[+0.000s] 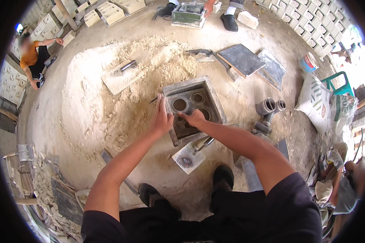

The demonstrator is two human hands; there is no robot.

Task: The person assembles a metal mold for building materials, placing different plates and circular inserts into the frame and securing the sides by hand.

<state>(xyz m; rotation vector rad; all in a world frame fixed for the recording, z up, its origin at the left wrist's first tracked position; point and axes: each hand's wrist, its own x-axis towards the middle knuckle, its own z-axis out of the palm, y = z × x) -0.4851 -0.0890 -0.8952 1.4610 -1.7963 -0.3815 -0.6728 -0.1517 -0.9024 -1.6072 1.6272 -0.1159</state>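
Observation:
A square box mold (220, 106) with thick, dusty walls sits on the ground in front of me. Inside it is a dark plate (189, 106) with several round openings of different sizes. My left hand (163, 117) lies along the mold's left wall, its fingers straight and pointing away from me. My right hand (194, 118) reaches into the mold over the plate; one digit points left beside a small opening. Its other fingers are curled down, and what they grip is hidden. A trowel with a square blade (188, 158) lies against the mold's near side.
Behind and left spreads a pale sand pile (93, 81) with a float (123, 77) on it. Dark boards (241, 60) lie beyond the mold. Pipe-like cylinders (265, 106) and a white sack (314, 101) stand at right. Other people work at the far side, left and lower right.

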